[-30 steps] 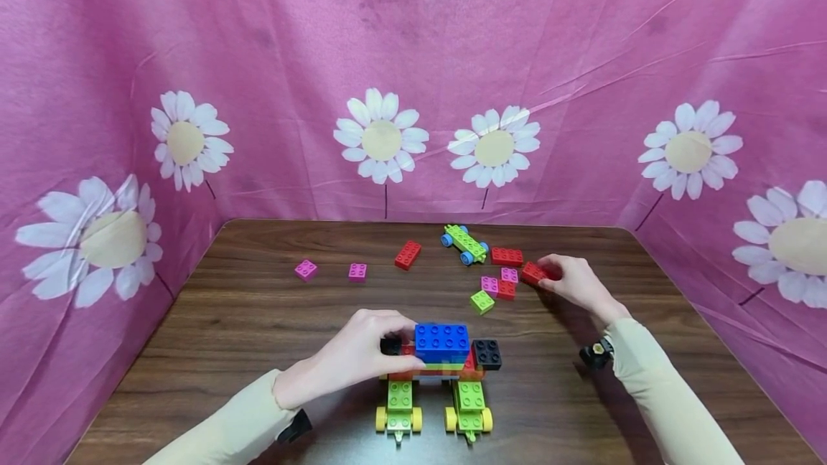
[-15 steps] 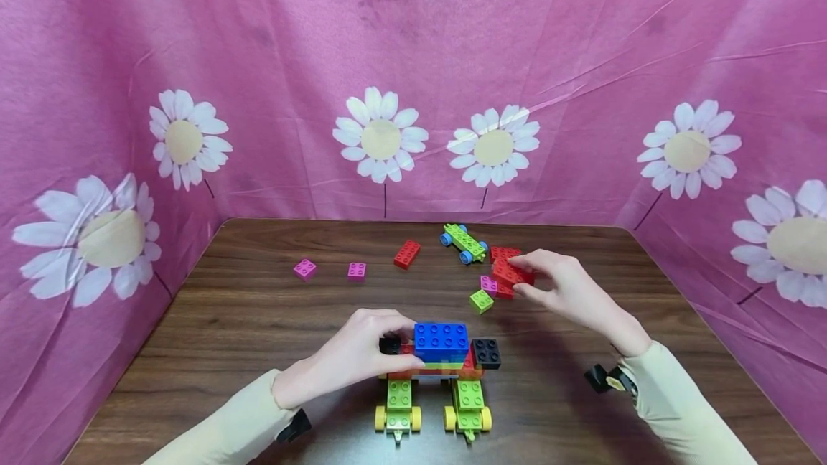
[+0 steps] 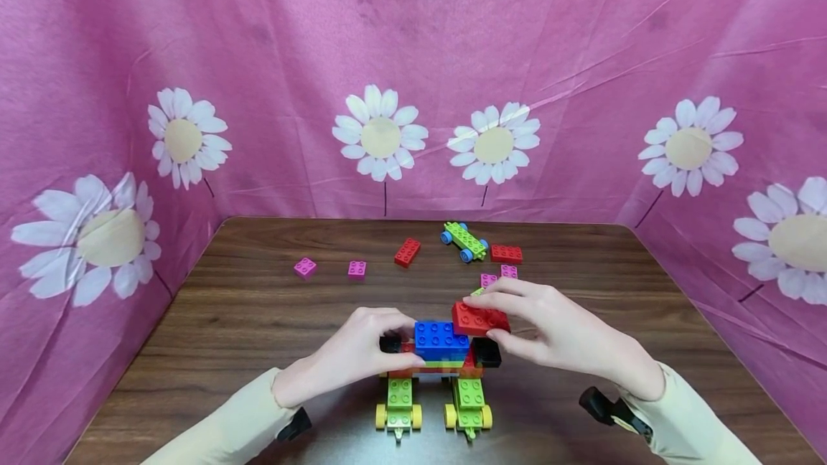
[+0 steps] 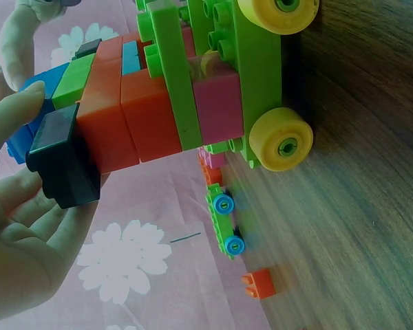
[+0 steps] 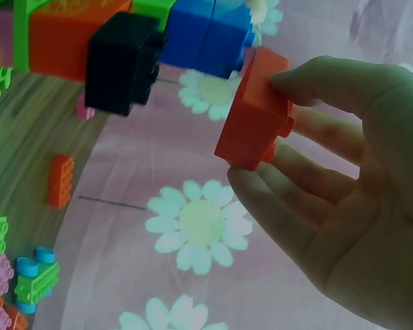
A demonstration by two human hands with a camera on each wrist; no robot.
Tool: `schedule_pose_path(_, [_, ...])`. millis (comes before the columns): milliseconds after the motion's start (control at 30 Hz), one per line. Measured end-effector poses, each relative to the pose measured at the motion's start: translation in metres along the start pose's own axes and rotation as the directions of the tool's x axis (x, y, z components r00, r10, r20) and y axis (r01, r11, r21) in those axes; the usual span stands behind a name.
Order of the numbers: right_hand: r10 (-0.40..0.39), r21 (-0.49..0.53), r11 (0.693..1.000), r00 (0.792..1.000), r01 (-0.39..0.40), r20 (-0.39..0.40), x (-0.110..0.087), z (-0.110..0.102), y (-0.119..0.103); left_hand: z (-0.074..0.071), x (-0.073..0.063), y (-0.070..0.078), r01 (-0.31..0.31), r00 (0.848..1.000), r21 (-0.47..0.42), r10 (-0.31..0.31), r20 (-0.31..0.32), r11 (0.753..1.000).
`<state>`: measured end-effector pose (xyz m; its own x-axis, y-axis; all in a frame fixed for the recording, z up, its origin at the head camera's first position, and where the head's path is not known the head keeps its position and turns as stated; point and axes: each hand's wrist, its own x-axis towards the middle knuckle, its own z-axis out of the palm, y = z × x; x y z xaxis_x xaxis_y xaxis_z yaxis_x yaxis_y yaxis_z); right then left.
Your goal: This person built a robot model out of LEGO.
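Observation:
A block structure on yellow-wheeled green bases (image 3: 399, 395) stands near the table's front, topped by a blue brick (image 3: 441, 338). My left hand (image 3: 370, 343) grips its upper left side, thumb in front and fingers behind. Between the thumb and fingers of my right hand (image 3: 549, 321) is a red brick (image 3: 479, 319), studs up, tilted a little, just over the blue brick's right end. In the right wrist view the red brick (image 5: 253, 110) appears close to the blue brick (image 5: 205, 33); whether they touch I cannot tell. A black brick (image 3: 486, 352) juts from the structure's right side.
Toward the back lie a green car base (image 3: 464, 240) with blue wheels, a red brick (image 3: 507, 254), another red brick (image 3: 408, 252) and pink bricks (image 3: 357, 269). A green brick (image 3: 477, 292) is mostly hidden behind my right hand. Flowered pink cloth (image 3: 291, 92) surrounds the table.
My right hand has lifted the red brick from the loose pieces at the back right and carried it toward me and left, over the structure. The left hand has stayed in place.

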<state>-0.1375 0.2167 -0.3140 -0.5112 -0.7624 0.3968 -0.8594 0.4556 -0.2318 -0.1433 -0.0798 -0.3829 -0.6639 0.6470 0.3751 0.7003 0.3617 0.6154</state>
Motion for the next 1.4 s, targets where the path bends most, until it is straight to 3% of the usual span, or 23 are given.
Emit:
schedule_pose_path(200, [-0.007,-0.012,1.0,0.999,0.008,0.033,0.002,0.0,-0.007,-0.001,0.0,0.001,0.013,1.0,-0.005,-0.013,0.004,1.0])
schedule_pose_path(400, [-0.007,-0.021,1.0,0.998,0.008,0.059,0.003,0.001,-0.009,-0.001,0.001,0.0,-0.013,1.0,0.021,0.013,-0.009,1.0])
schedule_pose_path(733, [-0.046,-0.027,0.999,0.998,0.047,0.046,0.004,0.007,-0.011,-0.001,0.0,0.0,-0.031,0.999,0.032,0.031,-0.017,0.999])
schedule_pose_path(1000, [-0.097,0.003,0.995,0.993,0.097,0.072,0.008,0.006,-0.011,-0.002,-0.001,0.002,0.019,1.0,-0.036,-0.019,0.01,0.999])
schedule_pose_path(1400, [-0.132,-0.02,0.991,0.987,0.134,0.094,0.011,0.001,-0.012,-0.004,0.001,0.006,0.049,0.999,-0.039,-0.048,0.026,0.998])
